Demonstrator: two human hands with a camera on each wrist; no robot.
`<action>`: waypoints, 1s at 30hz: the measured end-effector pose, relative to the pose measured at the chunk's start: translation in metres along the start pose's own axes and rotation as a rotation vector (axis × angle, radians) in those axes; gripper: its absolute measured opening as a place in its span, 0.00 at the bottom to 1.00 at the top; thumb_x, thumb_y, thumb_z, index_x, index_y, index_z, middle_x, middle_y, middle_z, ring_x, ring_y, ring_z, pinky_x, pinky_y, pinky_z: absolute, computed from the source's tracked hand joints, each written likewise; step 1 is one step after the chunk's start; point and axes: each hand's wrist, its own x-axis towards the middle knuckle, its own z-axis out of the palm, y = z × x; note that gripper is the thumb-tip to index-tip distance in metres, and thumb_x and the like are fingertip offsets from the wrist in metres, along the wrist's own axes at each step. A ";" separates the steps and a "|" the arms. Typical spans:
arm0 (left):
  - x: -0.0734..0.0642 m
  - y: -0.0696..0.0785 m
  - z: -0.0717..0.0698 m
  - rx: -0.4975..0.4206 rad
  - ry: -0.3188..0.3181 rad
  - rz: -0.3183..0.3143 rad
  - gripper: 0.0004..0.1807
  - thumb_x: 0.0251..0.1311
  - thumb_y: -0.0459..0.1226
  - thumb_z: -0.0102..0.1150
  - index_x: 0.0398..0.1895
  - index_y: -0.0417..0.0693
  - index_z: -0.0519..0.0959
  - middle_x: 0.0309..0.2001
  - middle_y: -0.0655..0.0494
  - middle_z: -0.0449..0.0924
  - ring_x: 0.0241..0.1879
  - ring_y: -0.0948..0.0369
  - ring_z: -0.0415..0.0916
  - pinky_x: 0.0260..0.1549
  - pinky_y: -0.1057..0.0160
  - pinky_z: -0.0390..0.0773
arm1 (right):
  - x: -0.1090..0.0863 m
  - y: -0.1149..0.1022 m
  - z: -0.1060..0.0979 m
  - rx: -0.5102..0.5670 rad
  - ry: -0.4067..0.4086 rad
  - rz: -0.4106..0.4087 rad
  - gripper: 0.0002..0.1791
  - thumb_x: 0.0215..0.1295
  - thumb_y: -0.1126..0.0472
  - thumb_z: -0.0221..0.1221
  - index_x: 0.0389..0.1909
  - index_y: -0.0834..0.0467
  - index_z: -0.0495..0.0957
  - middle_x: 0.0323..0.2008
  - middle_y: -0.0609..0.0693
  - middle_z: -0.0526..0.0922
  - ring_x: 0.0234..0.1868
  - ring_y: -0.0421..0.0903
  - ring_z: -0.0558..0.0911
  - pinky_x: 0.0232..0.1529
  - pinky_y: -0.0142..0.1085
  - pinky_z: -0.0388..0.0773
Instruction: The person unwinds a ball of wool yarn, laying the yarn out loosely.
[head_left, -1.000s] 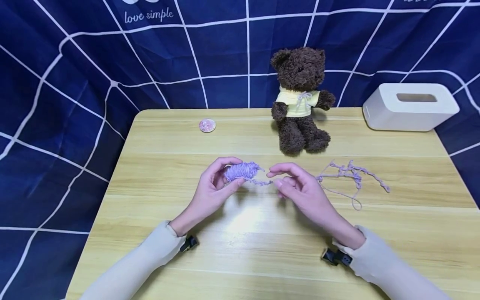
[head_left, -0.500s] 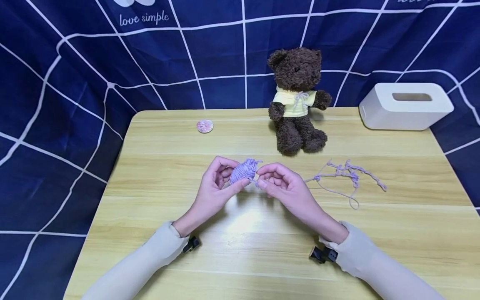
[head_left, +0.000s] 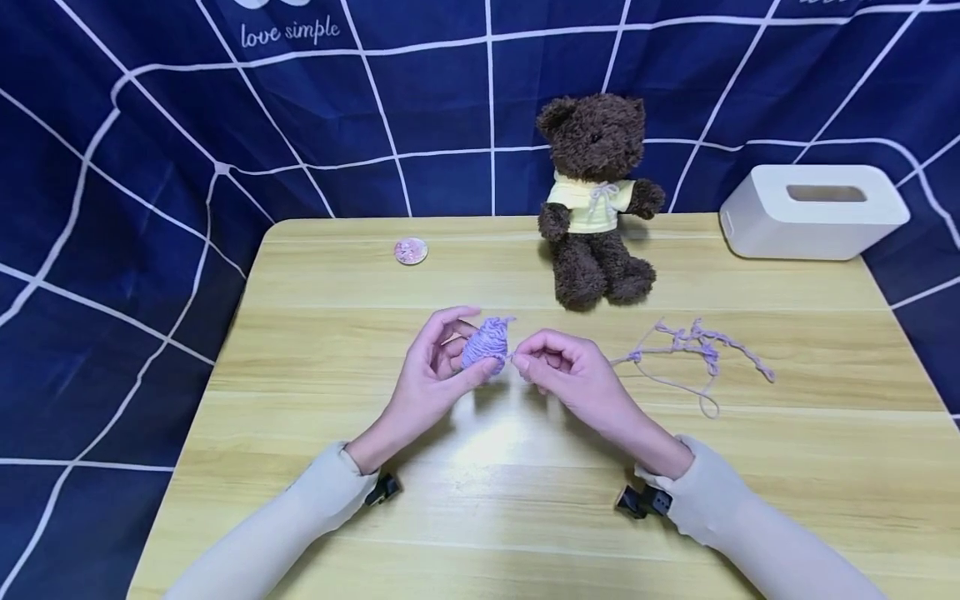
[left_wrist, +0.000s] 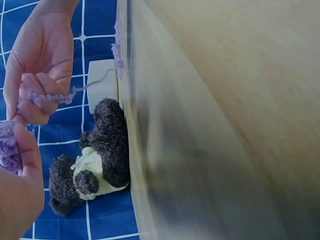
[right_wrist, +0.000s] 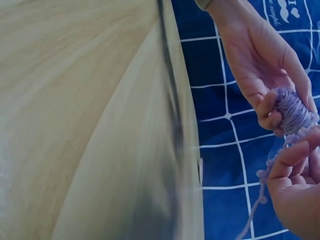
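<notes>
My left hand [head_left: 423, 375] holds a small wound ball of lilac yarn [head_left: 486, 343] between thumb and fingers, above the table. Close on its right, my right hand [head_left: 572, 373] pinches the knotted yarn strand between thumb and index finger, its other fingers curled in. In the left wrist view a bumpy length of yarn [left_wrist: 62, 98] crosses the right hand's curled fingers and trails off toward the table. The right wrist view shows the wound turns of the yarn ball [right_wrist: 294, 111]. More knotted, loosely looped yarn [head_left: 701, 346] lies on the table to the right.
A brown teddy bear [head_left: 596, 200] in a yellow top sits at the back of the wooden table [head_left: 337, 333]. At the back right stands a white tissue box [head_left: 813, 215]. A round pink disc [head_left: 411, 251] lies at the back left. Blue checked cloth [head_left: 442, 100] hangs behind.
My right hand has moved left, right up to the yarn ball, shortening the strand between the hands. The ball has turned from lying sideways to more upright in my left hand.
</notes>
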 end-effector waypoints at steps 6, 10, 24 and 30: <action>0.000 0.000 0.001 0.027 -0.089 -0.002 0.25 0.70 0.20 0.63 0.69 0.33 0.74 0.61 0.37 0.77 0.44 0.50 0.87 0.44 0.51 0.92 | 0.002 -0.002 0.003 0.116 0.003 0.000 0.06 0.79 0.68 0.61 0.49 0.69 0.81 0.35 0.62 0.84 0.33 0.47 0.82 0.38 0.35 0.86; 0.001 0.001 0.004 -0.047 -0.124 -0.078 0.28 0.66 0.15 0.64 0.66 0.31 0.67 0.61 0.35 0.75 0.51 0.50 0.87 0.51 0.51 0.90 | 0.003 -0.002 0.004 0.177 0.009 0.013 0.06 0.77 0.71 0.62 0.48 0.72 0.80 0.35 0.58 0.85 0.34 0.45 0.83 0.39 0.34 0.87; -0.005 0.012 -0.004 -0.001 -0.426 -0.063 0.39 0.58 0.12 0.52 0.76 0.27 0.60 0.71 0.32 0.64 0.71 0.52 0.72 0.71 0.52 0.76 | -0.002 -0.010 0.001 0.183 0.019 0.001 0.05 0.75 0.73 0.62 0.47 0.71 0.80 0.36 0.53 0.84 0.35 0.43 0.83 0.39 0.31 0.86; -0.005 0.014 0.001 -0.004 -0.311 -0.149 0.28 0.69 0.16 0.53 0.71 0.28 0.63 0.63 0.32 0.76 0.62 0.54 0.81 0.59 0.57 0.86 | -0.009 -0.016 0.006 0.130 0.032 0.048 0.04 0.77 0.70 0.61 0.48 0.68 0.80 0.35 0.58 0.83 0.33 0.45 0.83 0.36 0.33 0.86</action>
